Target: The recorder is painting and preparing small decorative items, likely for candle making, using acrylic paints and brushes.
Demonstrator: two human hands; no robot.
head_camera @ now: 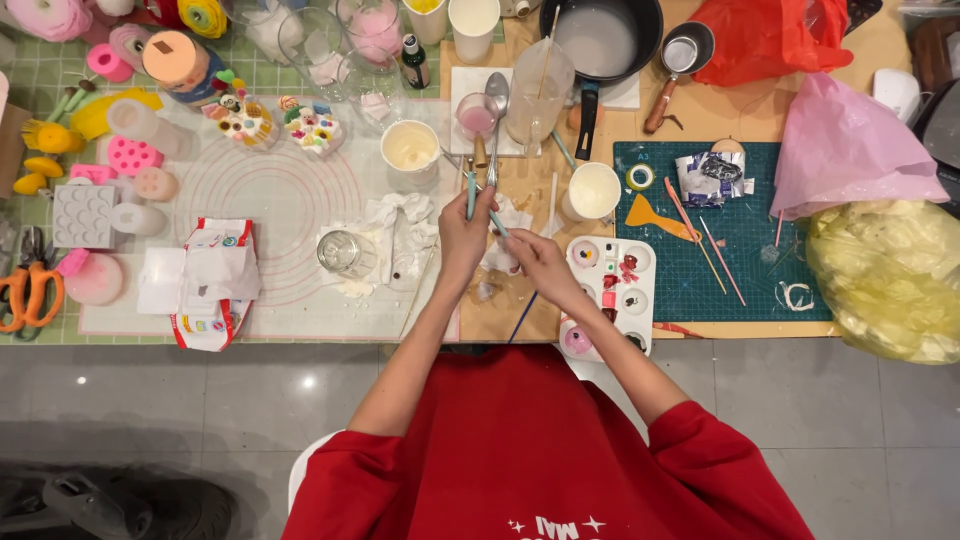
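My left hand is closed around a thin teal-handled tool that points up and away from me. My right hand is just to its right, pinching a second teal tool whose tip reaches toward the left hand. Both hands hover over the table's front edge, above crumpled white tissue. A small glass jar lies to the left of my hands. A white paint palette with coloured wells sits to the right. A dark blue stick lies under my right wrist.
A cup of cream wax, a pink cup and a white cup stand beyond my hands. A black pan is at the back. A green cutting mat, plastic bags, silicone moulds and orange scissors surround.
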